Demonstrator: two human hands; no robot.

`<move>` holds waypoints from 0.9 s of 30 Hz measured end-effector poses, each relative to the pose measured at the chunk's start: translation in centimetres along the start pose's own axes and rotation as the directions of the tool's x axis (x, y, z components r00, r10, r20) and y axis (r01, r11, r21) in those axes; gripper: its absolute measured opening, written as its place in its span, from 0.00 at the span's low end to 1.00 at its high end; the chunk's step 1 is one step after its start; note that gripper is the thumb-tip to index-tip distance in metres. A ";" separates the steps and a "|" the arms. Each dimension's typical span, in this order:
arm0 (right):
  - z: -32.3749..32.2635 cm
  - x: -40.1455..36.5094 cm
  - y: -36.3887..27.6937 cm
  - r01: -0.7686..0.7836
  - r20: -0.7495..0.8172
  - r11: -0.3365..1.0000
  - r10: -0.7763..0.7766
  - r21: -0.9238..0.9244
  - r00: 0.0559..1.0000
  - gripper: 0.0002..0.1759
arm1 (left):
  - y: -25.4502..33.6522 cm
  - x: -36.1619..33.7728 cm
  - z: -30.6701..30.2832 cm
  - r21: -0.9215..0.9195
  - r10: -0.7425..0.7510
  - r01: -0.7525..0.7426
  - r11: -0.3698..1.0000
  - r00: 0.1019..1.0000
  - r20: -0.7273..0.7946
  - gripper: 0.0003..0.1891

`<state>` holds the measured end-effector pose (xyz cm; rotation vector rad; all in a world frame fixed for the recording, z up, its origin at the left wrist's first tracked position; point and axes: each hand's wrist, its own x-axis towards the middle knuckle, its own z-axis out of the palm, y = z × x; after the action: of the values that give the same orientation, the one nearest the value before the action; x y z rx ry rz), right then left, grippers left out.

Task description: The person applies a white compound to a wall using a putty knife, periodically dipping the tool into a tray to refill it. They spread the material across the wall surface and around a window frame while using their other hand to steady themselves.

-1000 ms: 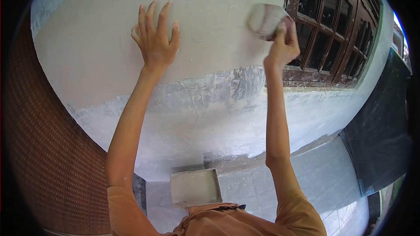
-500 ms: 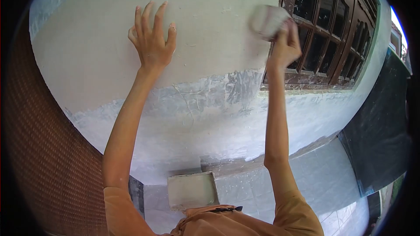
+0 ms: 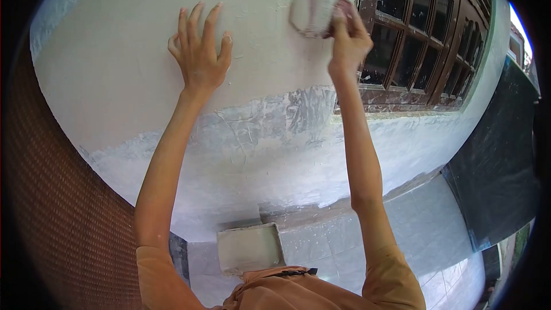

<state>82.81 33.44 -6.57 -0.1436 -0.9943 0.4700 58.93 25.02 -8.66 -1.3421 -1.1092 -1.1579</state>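
My left hand [image 3: 199, 51] is raised at the wall [image 3: 138, 80], fingers spread and holding nothing; it appears to rest on the pale coated surface. My right hand [image 3: 350, 40] grips a putty scraper [image 3: 313, 12] with a broad, whitish, coated blade and a dark red part near the fingers. The blade is slightly blurred and lies at the wall beside the window; whether it presses flat cannot be told. Below the smooth pale coat runs a rough grey-white band [image 3: 287, 115] with a few stringy ridges.
A brown wooden window [image 3: 427, 40] with dark panes stands on the right. On the tiled floor [image 3: 321, 247] sits a square tray [image 3: 249, 248] of pale paste, close to my body. A woven brown panel [image 3: 63, 206] borders the left, and a dark sheet [image 3: 493, 166] the right.
My right hand has moved left with the scraper, away from the window edge and onto the pale wall. The left hand stays in place; the view has shifted slightly.
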 end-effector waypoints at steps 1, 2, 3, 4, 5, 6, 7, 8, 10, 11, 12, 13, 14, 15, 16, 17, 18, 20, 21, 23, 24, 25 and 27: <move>0.6 0.0 0.6 -0.052 0.040 0.999 0.052 -0.005 0.998 0.22 | 0.4 0.0 0.0 -0.001 0.002 -0.002 1.000 1.000 0.003 0.27; 0.5 0.4 0.8 -0.031 0.064 0.996 0.036 -0.088 0.997 0.23 | 0.7 0.0 0.0 0.024 0.013 -0.013 1.000 1.000 0.017 0.27; -0.5 1.3 1.0 0.015 0.031 0.979 -0.009 -0.204 0.999 0.21 | 0.8 0.1 -0.3 0.052 0.025 -0.026 0.998 0.999 0.030 0.27; -1.4 2.1 0.7 0.080 -0.046 0.973 -0.092 -0.218 0.995 0.20 | 0.5 0.1 -0.7 0.059 0.024 -0.025 0.998 0.999 0.027 0.27; -2.2 2.9 0.3 0.146 -0.117 0.961 -0.177 -0.235 0.977 0.20 | 0.3 0.1 -1.0 0.052 0.027 -0.028 0.998 1.000 0.014 0.27; -2.4 3.2 -0.7 0.114 -0.155 0.988 -0.130 -0.108 0.979 0.19 | 0.1 0.2 -1.2 0.045 0.031 -0.031 0.999 1.000 0.002 0.27; -2.2 2.9 -2.1 0.052 -0.176 0.999 -0.050 0.006 0.983 0.19 | -0.2 0.4 -1.3 0.049 0.028 -0.027 0.998 1.000 -0.002 0.27; -1.9 3.1 -1.4 0.095 -0.151 0.995 -0.096 -0.017 0.984 0.19 | -0.5 0.5 -1.4 0.061 0.031 -0.030 0.998 0.999 -0.016 0.27; 0.0 2.8 -1.0 0.150 -0.034 0.989 -0.150 -0.013 0.988 0.18 | -0.3 0.7 -1.1 0.066 0.040 -0.039 0.997 0.999 -0.022 0.27; 0.9 1.8 -1.4 0.063 0.036 0.994 -0.059 -0.092 0.998 0.18 | -0.2 0.9 -0.9 0.053 0.041 -0.039 0.998 0.999 -0.032 0.27; 1.5 1.5 -1.0 0.089 0.059 0.984 -0.081 -0.152 0.995 0.17 | -0.1 1.1 -0.8 0.043 0.041 -0.039 0.998 0.998 -0.046 0.27; 1.8 1.4 -0.5 0.114 0.083 0.971 -0.099 -0.210 0.992 0.17 | -0.1 1.2 -0.8 0.044 0.043 -0.041 0.998 0.998 -0.045 0.27; 1.3 1.8 -0.3 0.177 0.014 0.961 -0.178 -0.210 0.984 0.16 | 0.0 1.0 -1.0 0.049 0.040 -0.039 0.998 0.999 -0.025 0.27; 0.1 2.7 0.0 0.244 -0.048 0.947 -0.259 -0.211 0.965 0.16 | 0.0 0.8 -1.2 0.059 0.031 -0.030 0.998 0.999 -0.011 0.27; -1.6 3.7 0.6 0.293 -0.091 0.900 -0.338 -0.321 0.937 0.16 | -0.1 0.6 -1.6 0.069 0.024 -0.023 0.997 0.999 -0.021 0.27; -2.1 3.8 -0.6 0.183 -0.169 0.975 -0.204 -0.127 0.964 0.16 | -0.3 0.4 -2.1 0.067 0.027 -0.026 0.997 1.000 -0.008 0.27; -1.5 3.4 -2.0 0.119 -0.216 0.991 -0.130 -0.062 0.968 0.17 | -0.6 0.4 -2.3 0.063 0.030 -0.030 0.998 1.000 0.008 0.28; -1.2 4.1 -1.6 0.131 -0.142 0.991 -0.132 -0.018 0.981 0.17 | -0.8 0.5 -2.3 0.064 0.014 -0.013 0.998 1.000 -0.012 0.27; 0.0 4.0 -0.6 0.177 -0.126 0.981 -0.185 -0.073 0.975 0.19 | -0.7 0.5 -2.1 0.054 0.002 -0.001 0.999 1.000 -0.020 0.27; 2.7 2.6 -0.6 0.105 0.033 0.992 -0.103 -0.071 0.994 0.20 | -0.1 0.6 -1.5 0.041 -0.001 0.002 0.999 1.000 -0.016 0.27; 2.7 2.9 -0.3 0.104 0.030 0.992 -0.102 -0.073 0.994 0.20 | 0.1 0.7 -1.4 0.033 -0.002 0.002 0.999 1.000 -0.015 0.27; 2.8 3.0 0.1 0.116 0.027 0.983 -0.114 -0.138 0.993 0.20 | 0.4 0.6 -1.4 0.033 0.001 -0.001 0.999 1.000 -0.010 0.27; 1.5 3.8 0.6 0.225 -0.040 0.928 -0.248 -0.298 0.968 0.20 | 0.4 0.5 -2.0 0.028 0.040 -0.041 0.999 0.999 0.023 0.28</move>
<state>83.06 35.45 -3.01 -0.3005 -0.9867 0.0929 59.21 23.04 -8.14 -1.3522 -1.1062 -1.0961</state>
